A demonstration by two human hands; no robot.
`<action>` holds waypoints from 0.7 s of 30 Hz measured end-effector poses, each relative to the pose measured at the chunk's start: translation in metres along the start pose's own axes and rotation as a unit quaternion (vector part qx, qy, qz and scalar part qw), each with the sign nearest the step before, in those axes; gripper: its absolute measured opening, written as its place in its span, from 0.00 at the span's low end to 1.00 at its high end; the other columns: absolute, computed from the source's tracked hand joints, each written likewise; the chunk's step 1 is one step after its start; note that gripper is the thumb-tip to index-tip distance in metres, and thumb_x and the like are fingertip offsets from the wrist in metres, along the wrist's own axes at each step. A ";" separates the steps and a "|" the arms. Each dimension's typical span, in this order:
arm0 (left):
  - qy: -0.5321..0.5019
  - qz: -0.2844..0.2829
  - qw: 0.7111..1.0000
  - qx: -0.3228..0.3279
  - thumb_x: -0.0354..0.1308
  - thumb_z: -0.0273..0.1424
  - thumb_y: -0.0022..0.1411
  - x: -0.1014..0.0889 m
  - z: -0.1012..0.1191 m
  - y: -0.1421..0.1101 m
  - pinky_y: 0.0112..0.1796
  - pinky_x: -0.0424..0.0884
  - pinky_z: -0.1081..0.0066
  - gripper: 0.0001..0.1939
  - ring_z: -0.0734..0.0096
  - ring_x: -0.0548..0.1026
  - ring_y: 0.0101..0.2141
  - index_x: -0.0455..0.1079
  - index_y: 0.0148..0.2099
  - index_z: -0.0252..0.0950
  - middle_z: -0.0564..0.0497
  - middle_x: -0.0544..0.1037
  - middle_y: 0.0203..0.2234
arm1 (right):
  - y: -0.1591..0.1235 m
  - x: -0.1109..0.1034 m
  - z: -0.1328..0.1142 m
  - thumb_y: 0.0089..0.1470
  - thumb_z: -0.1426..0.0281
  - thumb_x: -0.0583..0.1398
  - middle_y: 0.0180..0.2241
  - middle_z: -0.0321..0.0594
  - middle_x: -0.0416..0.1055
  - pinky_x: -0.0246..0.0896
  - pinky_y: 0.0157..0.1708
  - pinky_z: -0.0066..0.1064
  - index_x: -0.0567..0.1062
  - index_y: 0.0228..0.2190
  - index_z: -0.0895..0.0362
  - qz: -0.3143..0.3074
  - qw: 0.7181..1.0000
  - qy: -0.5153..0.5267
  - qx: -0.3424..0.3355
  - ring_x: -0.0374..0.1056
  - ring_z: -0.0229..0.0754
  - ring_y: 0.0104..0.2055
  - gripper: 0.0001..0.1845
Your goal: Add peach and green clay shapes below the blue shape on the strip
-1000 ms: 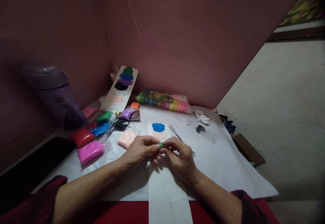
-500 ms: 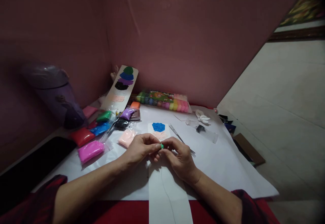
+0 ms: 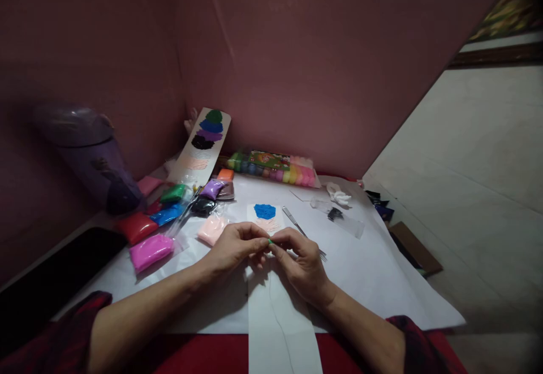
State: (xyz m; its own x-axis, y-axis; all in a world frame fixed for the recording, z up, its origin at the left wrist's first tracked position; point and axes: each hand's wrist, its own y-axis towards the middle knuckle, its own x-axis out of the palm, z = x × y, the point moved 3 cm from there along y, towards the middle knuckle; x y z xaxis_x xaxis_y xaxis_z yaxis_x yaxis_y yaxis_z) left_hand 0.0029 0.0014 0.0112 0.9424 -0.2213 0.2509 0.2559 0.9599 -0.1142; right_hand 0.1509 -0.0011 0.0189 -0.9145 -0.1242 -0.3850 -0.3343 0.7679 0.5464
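Note:
A small bit of green modelling clay [image 3: 270, 241] is pinched between the fingertips of my left hand [image 3: 244, 246] and my right hand [image 3: 300, 258]. Both hands are closed at the fingers, mostly covering the clay. Beneath them lies a long white card [image 3: 275, 317] with a thin line drawn down it. At its far end are a patch of blue clay [image 3: 265, 211] and a pale peach patch [image 3: 266, 226], partly behind my fingers. Just right of the card rests a metal fork [image 3: 297, 221], its tines partly hidden behind my right hand.
Bags of coloured clay, such as a pink one [image 3: 151, 253] and a peach one [image 3: 212, 230], lie left. A finished-looking card [image 3: 186, 162] leans at the back beside a clay pack [image 3: 271, 167]. A purple bottle [image 3: 97, 164] and a black slab [image 3: 63, 272] stand and lie far left.
The green clay between my fingertips shows less than before, as my fingers have pressed closer on it. My hands have barely shifted otherwise.

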 end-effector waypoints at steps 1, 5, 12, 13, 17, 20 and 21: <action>0.002 0.009 1.000 0.003 0.67 0.35 0.44 0.001 0.001 0.000 0.20 0.66 0.74 0.15 0.74 0.70 0.17 0.71 0.30 0.29 0.51 0.73 0.16 | 0.000 0.000 0.000 0.54 0.73 0.59 0.28 0.38 0.69 0.61 0.31 0.30 0.73 0.30 0.58 0.003 1.000 0.004 0.013 0.64 0.37 0.29 0.03; -0.002 0.067 0.997 0.025 0.68 0.31 0.42 0.000 0.004 0.000 0.18 0.62 0.76 0.12 0.77 0.67 0.15 0.70 0.28 0.30 0.54 0.71 0.15 | 0.001 -0.002 0.005 0.52 0.71 0.60 0.24 0.35 0.68 0.60 0.27 0.28 0.71 0.27 0.58 0.044 0.995 0.048 0.076 0.63 0.35 0.26 0.04; -0.027 0.105 0.994 0.034 0.68 0.33 0.42 -0.009 0.005 0.001 0.21 0.68 0.74 0.16 0.74 0.71 0.19 0.71 0.32 0.29 0.50 0.75 0.19 | 0.001 0.000 0.022 0.52 0.66 0.61 0.20 0.30 0.65 0.57 0.16 0.24 0.70 0.29 0.58 0.084 0.964 0.166 0.193 0.59 0.31 0.17 0.08; -0.021 0.103 0.994 0.035 0.68 0.34 0.43 -0.009 0.005 0.000 0.21 0.67 0.75 0.15 0.74 0.71 0.18 0.72 0.32 0.29 0.50 0.74 0.18 | 0.001 0.000 0.023 0.51 0.66 0.61 0.21 0.31 0.66 0.58 0.16 0.24 0.70 0.30 0.58 0.082 0.962 0.170 0.195 0.59 0.31 0.17 0.08; -0.003 0.085 0.996 0.029 0.68 0.35 0.43 -0.005 0.007 -0.001 0.17 0.63 0.77 0.15 0.78 0.66 0.15 0.73 0.31 0.29 0.54 0.71 0.14 | -0.001 0.003 0.023 0.51 0.67 0.62 0.27 0.34 0.69 0.62 0.18 0.25 0.71 0.33 0.57 0.059 0.967 0.168 0.181 0.62 0.31 0.20 0.08; -0.003 0.072 0.997 0.032 0.69 0.36 0.42 -0.003 0.007 -0.002 0.18 0.63 0.76 0.16 0.77 0.67 0.16 0.73 0.32 0.30 0.53 0.72 0.17 | -0.002 0.005 0.020 0.50 0.69 0.62 0.28 0.36 0.70 0.64 0.20 0.26 0.71 0.35 0.57 0.020 0.973 0.161 0.164 0.65 0.33 0.23 0.09; -0.001 0.070 0.997 0.033 0.69 0.36 0.42 -0.003 0.007 -0.002 0.18 0.63 0.76 0.18 0.77 0.67 0.16 0.73 0.33 0.30 0.53 0.73 0.19 | -0.002 0.005 0.019 0.50 0.69 0.62 0.28 0.35 0.70 0.65 0.20 0.26 0.71 0.35 0.57 0.007 0.975 0.158 0.156 0.65 0.34 0.23 0.09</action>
State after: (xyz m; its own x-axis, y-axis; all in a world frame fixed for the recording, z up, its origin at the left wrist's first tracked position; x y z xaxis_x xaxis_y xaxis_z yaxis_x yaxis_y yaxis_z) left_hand -0.0016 0.0013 0.0170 0.9672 -0.0843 0.2395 0.1072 0.9906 -0.0845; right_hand 0.1510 0.0084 0.0021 -0.9595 -0.2619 -0.1036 -0.2808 0.9185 0.2784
